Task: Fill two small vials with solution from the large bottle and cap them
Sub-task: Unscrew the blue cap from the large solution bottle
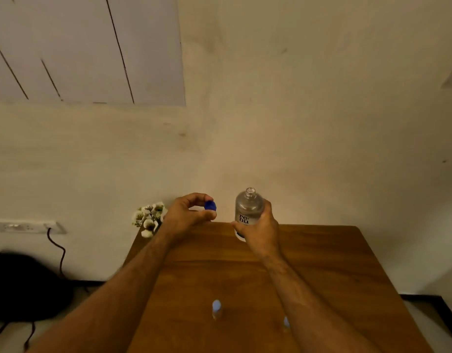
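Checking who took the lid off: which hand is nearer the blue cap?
Left. The left hand pinches the blue cap; the right hand is beside it, holding the bottle.

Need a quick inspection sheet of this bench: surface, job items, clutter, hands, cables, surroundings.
Surface: wooden table, against the wall.
Job's things: large bottle uncapped, upright, held above the table's far edge; blue cap off; two small vials standing near the front, still capped.
Clutter: white flowers at the far left corner.
Grippers: left hand pinches the cap; right hand grips the bottle.
Cables: dark cord from wall socket.
Surroundings: black bag on floor.
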